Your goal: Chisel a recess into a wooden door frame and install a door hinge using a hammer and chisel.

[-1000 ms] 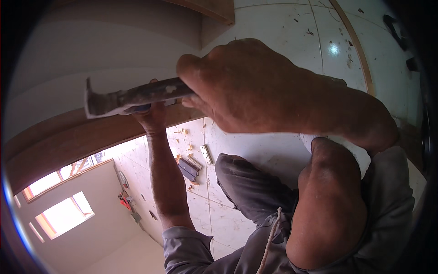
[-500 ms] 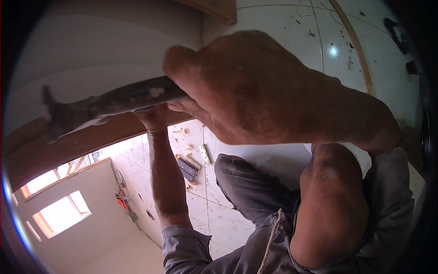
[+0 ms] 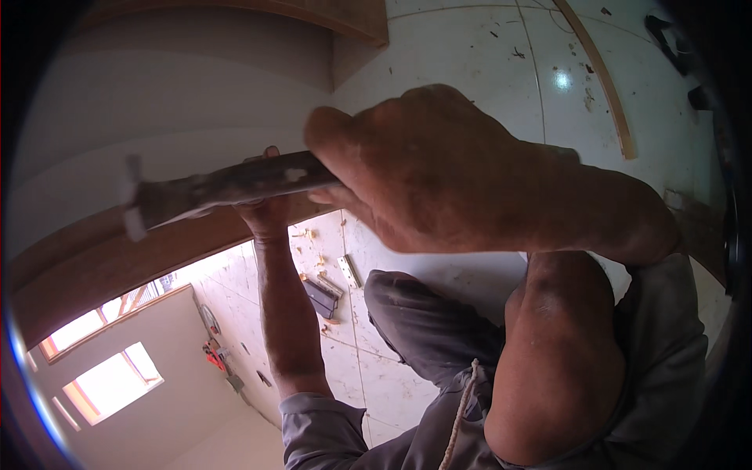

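My right hand is closed round the handle of a hammer, held across the front of the view with its blurred head pointing left. Behind the handle is my left hand, beside the brown wooden frame. One fingertip shows above the handle and the wrist below it. The left fingers look curled, but the hammer covers most of them, and whatever they grip is hidden.
On the pale tiled floor lie a metal hinge, a dark oblong case and several wood shavings. A long wooden strip lies at the upper right. A red tool is by the wall at lower left.
My right hand and the hammer have shifted right and slightly down. A left fingertip now shows above the handle. The whole view has shifted slightly.
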{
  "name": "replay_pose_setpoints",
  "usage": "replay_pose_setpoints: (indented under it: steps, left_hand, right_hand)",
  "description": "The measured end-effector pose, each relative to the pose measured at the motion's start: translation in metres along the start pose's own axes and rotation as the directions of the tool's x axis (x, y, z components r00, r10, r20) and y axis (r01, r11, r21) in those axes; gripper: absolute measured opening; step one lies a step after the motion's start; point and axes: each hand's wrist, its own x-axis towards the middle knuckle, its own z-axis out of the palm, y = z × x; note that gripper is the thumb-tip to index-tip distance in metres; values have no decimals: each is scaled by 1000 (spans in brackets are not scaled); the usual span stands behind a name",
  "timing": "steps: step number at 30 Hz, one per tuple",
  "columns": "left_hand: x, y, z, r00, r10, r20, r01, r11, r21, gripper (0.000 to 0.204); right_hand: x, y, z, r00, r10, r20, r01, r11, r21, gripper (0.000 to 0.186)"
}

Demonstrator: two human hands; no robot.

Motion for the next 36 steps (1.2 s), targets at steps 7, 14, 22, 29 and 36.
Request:
replay_pose_setpoints:
  steps: [7, 14, 22, 29, 36]
  left_hand:
    - [4, 0, 26, 987, 140, 83, -162, 821, 548, 11]
    - [13, 13, 44, 906, 254, 340, -392, 199, 898, 17]
    - [5, 9, 43, 985, 16, -170, 118, 658, 744, 24]
    - [3, -1, 45, 978, 190, 81, -191, 687, 701, 14]
    - [16, 0, 28, 961, 275, -37, -163, 669, 726, 17]
  right_hand:
    - [-2, 8, 16, 1000, -1, -10, 0, 1000, -31, 30]
    - [-11, 9, 13, 989, -29, -145, 38, 998, 56, 31]
    - [-15, 5, 12, 976, -83, -200, 103, 990, 94, 30]
    - [-19, 11, 14, 996, 90, 16, -90, 995, 51, 23]
    - [-12, 14, 15, 998, 52, -19, -51, 998, 48, 27]
